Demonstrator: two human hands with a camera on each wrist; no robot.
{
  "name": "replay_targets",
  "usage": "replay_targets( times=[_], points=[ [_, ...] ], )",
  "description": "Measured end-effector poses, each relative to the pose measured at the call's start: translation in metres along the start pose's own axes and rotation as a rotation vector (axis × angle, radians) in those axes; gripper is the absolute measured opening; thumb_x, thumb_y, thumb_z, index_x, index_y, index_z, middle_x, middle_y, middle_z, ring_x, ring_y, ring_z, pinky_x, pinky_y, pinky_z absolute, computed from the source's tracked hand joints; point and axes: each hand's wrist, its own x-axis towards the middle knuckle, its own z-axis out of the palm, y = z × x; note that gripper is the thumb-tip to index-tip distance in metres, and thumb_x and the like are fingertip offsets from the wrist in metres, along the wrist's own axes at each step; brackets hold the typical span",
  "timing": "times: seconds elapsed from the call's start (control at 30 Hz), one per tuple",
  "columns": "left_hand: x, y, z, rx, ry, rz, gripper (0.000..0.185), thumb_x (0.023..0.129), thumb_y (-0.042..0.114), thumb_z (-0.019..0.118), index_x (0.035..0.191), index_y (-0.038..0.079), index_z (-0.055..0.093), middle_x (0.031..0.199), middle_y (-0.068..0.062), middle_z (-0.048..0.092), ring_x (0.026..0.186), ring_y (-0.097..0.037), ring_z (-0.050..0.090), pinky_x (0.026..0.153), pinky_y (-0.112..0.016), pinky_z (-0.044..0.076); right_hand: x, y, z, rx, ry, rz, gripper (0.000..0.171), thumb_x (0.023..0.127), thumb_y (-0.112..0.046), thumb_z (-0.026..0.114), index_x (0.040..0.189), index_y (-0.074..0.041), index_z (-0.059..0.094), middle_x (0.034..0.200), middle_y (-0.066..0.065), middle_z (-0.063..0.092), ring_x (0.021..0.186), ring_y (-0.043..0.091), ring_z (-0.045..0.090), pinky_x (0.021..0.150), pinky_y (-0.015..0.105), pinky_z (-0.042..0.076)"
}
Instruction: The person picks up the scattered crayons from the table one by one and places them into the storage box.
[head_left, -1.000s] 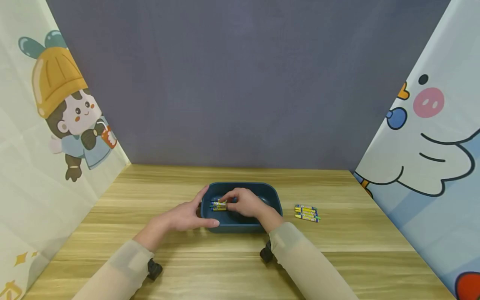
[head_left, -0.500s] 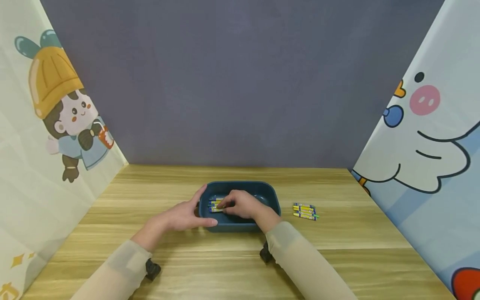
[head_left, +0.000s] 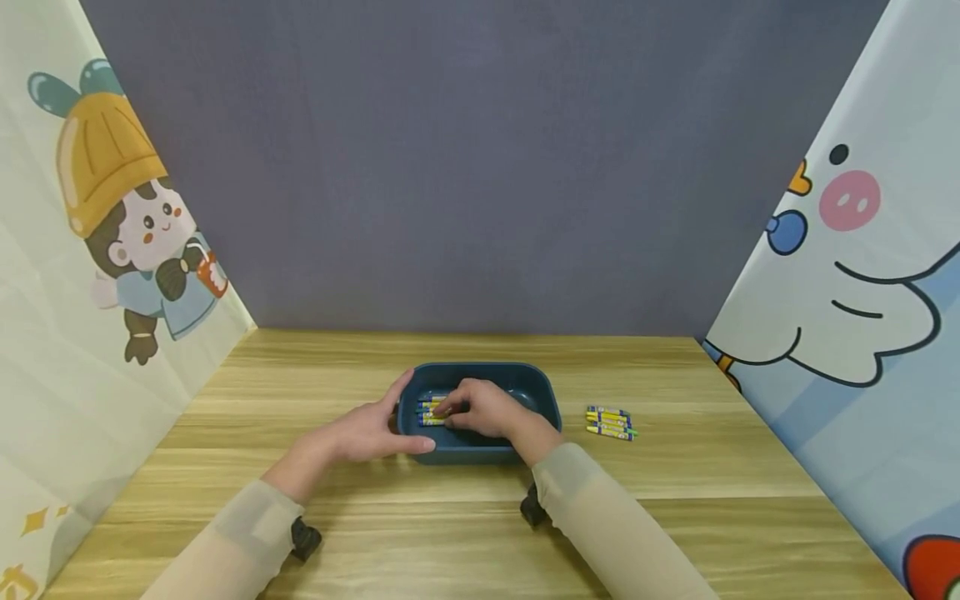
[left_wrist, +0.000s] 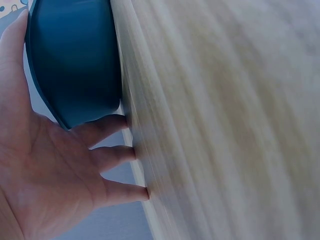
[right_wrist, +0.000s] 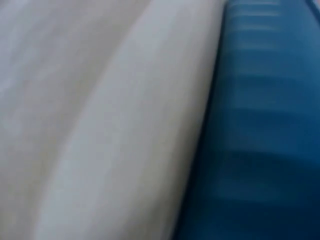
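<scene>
A dark blue rectangular box (head_left: pixel 480 456) stands on the wooden table, its outer wall filling the right of the right wrist view. Several yellow and blue crayons (head_left: pixel 430 422) lie side by side in its left end. My right hand (head_left: pixel 489 408) reaches inside, thumb and index finger curled onto the right ends of these crayons; the right wrist view does not show the fingers. My left hand (head_left: pixel 366 433) spreads around the box's left end, straight thumb along the near rim. In the left wrist view, the left hand's fingertips (left_wrist: pixel 142 193) touch the table beside the box.
To the right of the box, several more yellow crayons (head_left: pixel 611 423) lie in a small group on the table (head_left: pixel 697 467). A grey panel (head_left: pixel 480 183) rises behind the table. Sheets printed with cartoons stand at the left and right.
My right hand has shifted slightly toward the near side of the box. The crayons in the box now lie in a neater row. My left hand keeps its place on the box.
</scene>
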Motion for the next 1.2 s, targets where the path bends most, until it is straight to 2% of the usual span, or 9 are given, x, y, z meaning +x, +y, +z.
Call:
replay_targets(
  times=[0.17,0.33,0.47,0.6,0.73,0.9,1.0,1.2],
  points=[
    [0.0,0.001,-0.001,-0.006,-0.006,-0.003,0.133,0.088,0.076,0.079,0.177,0.034,-0.01,0.157,-0.026,0.061,0.114,-0.026,0.073,0.099,-0.052,0.056,-0.005,0.001,-0.013,0.058,0.058,0.007,0.023,0.105,-0.022,0.077,0.128,-0.022,0.084,0.117,-0.001,0.072,0.092,0.01,0.059,0.082,0.032,0.053],
    [0.0,0.002,0.001,-0.01,0.001,-0.011,0.134,0.087,0.076,0.08,0.177,0.034,-0.01,0.155,-0.024,0.063,0.118,-0.028,0.072,0.101,-0.053,0.056,-0.026,0.009,-0.04,0.109,0.117,0.016,0.026,0.106,-0.025,0.076,0.131,-0.02,0.083,0.121,0.002,0.075,0.084,0.014,0.059,0.075,0.031,0.052],
    [-0.001,0.003,0.001,-0.001,0.01,-0.022,0.135,0.086,0.077,0.081,0.177,0.037,-0.01,0.155,-0.026,0.062,0.117,-0.028,0.072,0.103,-0.054,0.055,-0.052,0.029,-0.066,0.152,0.182,0.038,0.027,0.106,-0.024,0.077,0.131,-0.015,0.082,0.119,0.005,0.074,0.073,0.013,0.054,0.068,0.03,0.049],
    [-0.001,0.003,0.001,0.018,0.015,-0.026,0.134,0.085,0.077,0.081,0.176,0.04,-0.011,0.157,-0.03,0.058,0.117,-0.029,0.073,0.107,-0.056,0.054,-0.085,0.059,-0.087,0.168,0.223,0.113,0.029,0.107,-0.026,0.075,0.132,-0.013,0.081,0.12,0.008,0.074,0.069,0.017,0.054,0.062,0.031,0.046],
    [-0.001,0.002,0.002,0.023,0.016,-0.022,0.133,0.086,0.078,0.08,0.176,0.041,-0.011,0.16,-0.031,0.056,0.124,-0.034,0.071,0.11,-0.059,0.052,-0.118,0.096,-0.101,0.168,0.218,0.202,0.033,0.108,-0.03,0.073,0.135,-0.013,0.079,0.123,0.01,0.074,0.077,0.021,0.06,0.065,0.034,0.049],
    [-0.001,0.003,0.002,0.017,0.013,-0.024,0.132,0.086,0.078,0.08,0.176,0.042,-0.011,0.16,-0.031,0.055,0.127,-0.037,0.07,0.11,-0.06,0.052,-0.15,0.139,-0.107,0.091,0.183,0.285,0.032,0.11,-0.028,0.07,0.136,-0.011,0.078,0.128,0.011,0.076,0.095,0.019,0.066,0.078,0.037,0.054],
    [-0.002,0.003,0.001,0.017,0.012,-0.026,0.132,0.086,0.078,0.079,0.176,0.042,-0.012,0.16,-0.032,0.055,0.127,-0.037,0.07,0.11,-0.06,0.052,-0.161,0.154,-0.107,0.066,0.166,0.325,0.029,0.109,-0.024,0.07,0.133,-0.011,0.08,0.127,0.011,0.078,0.101,0.018,0.068,0.083,0.038,0.055],
    [-0.003,0.004,0.001,0.02,0.012,-0.024,0.132,0.087,0.078,0.079,0.176,0.042,-0.011,0.162,-0.032,0.053,0.127,-0.037,0.07,0.111,-0.06,0.052,-0.17,0.167,-0.106,0.096,0.154,0.375,0.026,0.107,-0.024,0.073,0.128,-0.011,0.082,0.124,0.011,0.08,0.097,0.016,0.068,0.081,0.035,0.056]
  ],
)
